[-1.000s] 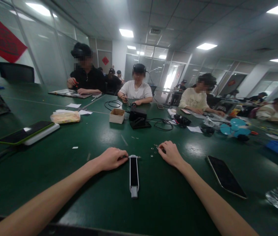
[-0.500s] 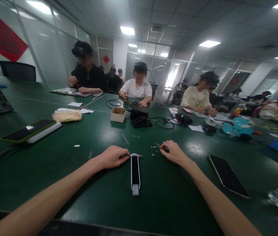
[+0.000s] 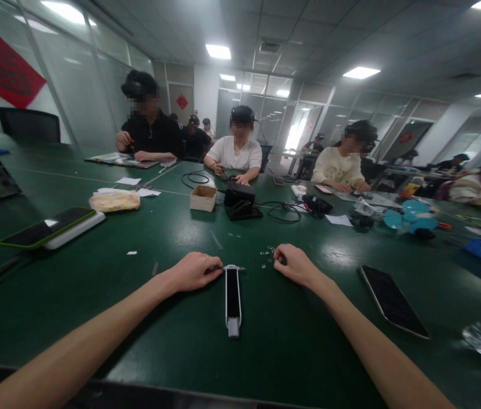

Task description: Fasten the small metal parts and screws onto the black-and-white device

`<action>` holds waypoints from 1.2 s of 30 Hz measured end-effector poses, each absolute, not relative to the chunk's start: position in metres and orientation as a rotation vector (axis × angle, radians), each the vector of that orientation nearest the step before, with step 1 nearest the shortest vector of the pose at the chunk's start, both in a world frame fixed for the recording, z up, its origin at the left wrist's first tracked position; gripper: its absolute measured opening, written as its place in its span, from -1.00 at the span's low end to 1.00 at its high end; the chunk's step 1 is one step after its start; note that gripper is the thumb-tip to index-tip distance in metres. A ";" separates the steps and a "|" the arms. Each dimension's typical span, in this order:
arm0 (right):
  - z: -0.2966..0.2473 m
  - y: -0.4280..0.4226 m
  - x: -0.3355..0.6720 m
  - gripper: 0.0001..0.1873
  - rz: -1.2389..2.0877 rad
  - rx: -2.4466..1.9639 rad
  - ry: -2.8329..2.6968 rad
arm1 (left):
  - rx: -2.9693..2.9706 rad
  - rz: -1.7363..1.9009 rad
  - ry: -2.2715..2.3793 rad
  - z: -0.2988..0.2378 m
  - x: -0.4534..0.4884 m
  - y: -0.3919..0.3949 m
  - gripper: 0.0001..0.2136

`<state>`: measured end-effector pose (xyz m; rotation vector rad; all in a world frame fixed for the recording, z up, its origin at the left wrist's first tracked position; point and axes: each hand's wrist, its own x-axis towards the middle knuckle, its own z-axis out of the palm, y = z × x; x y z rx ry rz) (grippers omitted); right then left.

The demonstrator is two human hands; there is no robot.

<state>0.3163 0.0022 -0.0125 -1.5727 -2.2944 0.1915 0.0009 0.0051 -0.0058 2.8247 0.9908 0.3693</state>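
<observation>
A slim device (image 3: 232, 298) with a white frame, a black face and a light grey end lies lengthwise before me. A thin metal rod (image 3: 241, 268) crosses its far end. My left hand (image 3: 196, 271) is closed at the rod's left side, thumb and fingers pinching that end. To the right, several small metal rings or nuts (image 3: 263, 266) are scattered on the table. My right hand (image 3: 295, 264) rests beside them with its fingers curled together; what its fingertips hold, if anything, is hidden.
The green table (image 3: 172, 346) also bears a dark phone (image 3: 393, 301) at right, a green-edged phone (image 3: 48, 227) at left, a small open box (image 3: 203, 199), a black stand (image 3: 240, 201) and blue fan blades (image 3: 410, 217). Several people sit at work across it.
My right hand has shifted slightly left and its fingers have curled in closer by the small rings. My left hand stays at the rod. The view has moved slightly.
</observation>
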 end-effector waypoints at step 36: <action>-0.020 -0.024 0.251 -0.87 0.339 -1.073 -2.258 | 2.826 0.335 1.026 -0.009 0.002 0.007 -0.81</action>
